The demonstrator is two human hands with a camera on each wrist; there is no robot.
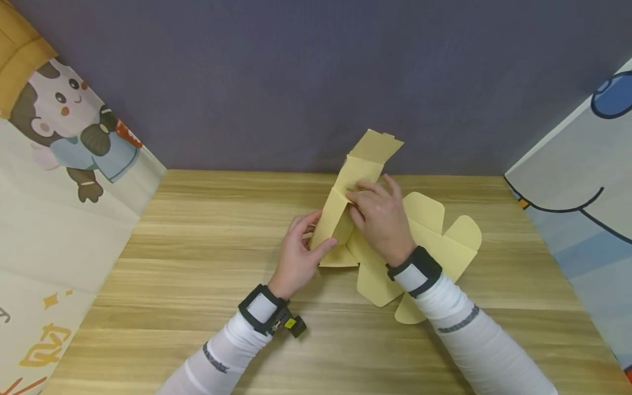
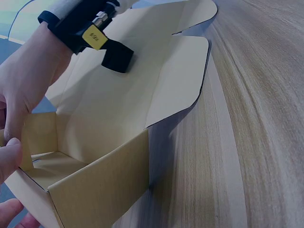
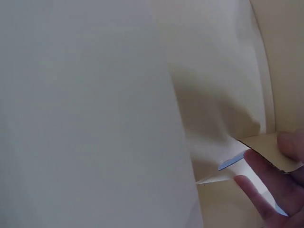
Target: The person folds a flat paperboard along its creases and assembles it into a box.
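1 light-brown wood-grain tabletop (image 1: pixel 163 285) is lying below. 1 pale-yellow, partly folded cardboard box (image 1: pixel 441 241) is resting on it, its flaps spreading rightward. 1 white-sleeved right forearm (image 1: pixel 479 334) is covering part of it. 1 right hand (image 1: pixel 382 219) is pinching a small cardboard flap (image 3: pixel 263 145), thumb against fingers. 1 left hand (image 1: pixel 296 255) is gripping the box's left wall. 2 black wrist straps (image 1: pixel 429 269) are showing.

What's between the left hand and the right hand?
In the head view, the folded end of the yellow cardboard box stands between the left hand and the right hand.
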